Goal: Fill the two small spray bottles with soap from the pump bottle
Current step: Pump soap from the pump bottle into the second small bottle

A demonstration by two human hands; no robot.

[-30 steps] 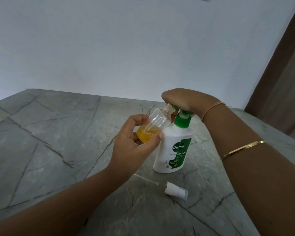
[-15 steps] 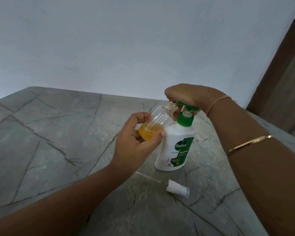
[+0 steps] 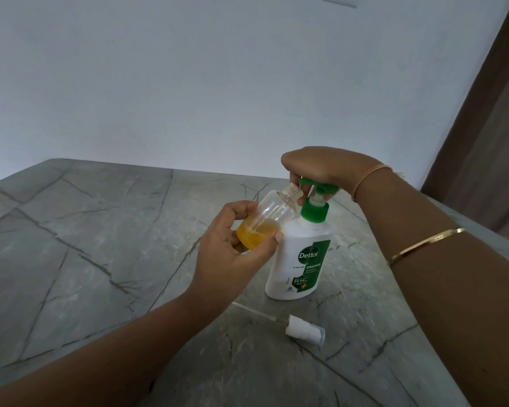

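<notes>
My left hand (image 3: 228,251) grips a small clear spray bottle (image 3: 266,218), tilted with its open threaded neck up against the green nozzle. Orange soap fills its lower third. The white pump bottle (image 3: 301,259) with a green label stands upright just right of it. My right hand (image 3: 321,168) sits on top of the green pump head (image 3: 318,188), fingers curled over it. The pump stem shows between head and collar. A white spray cap (image 3: 304,332) with its thin dip tube lies on the table in front of the pump bottle. Only one spray bottle is visible.
A grey marble-patterned table (image 3: 86,259) carries everything and meets a plain white wall at the back. A brown door or frame (image 3: 488,127) stands at the right. My right forearm with a gold bangle crosses the table's right side.
The pump head has risen from its pressed-down position, exposing the stem, and my right hand rose with it. The small bottle stays held at the nozzle.
</notes>
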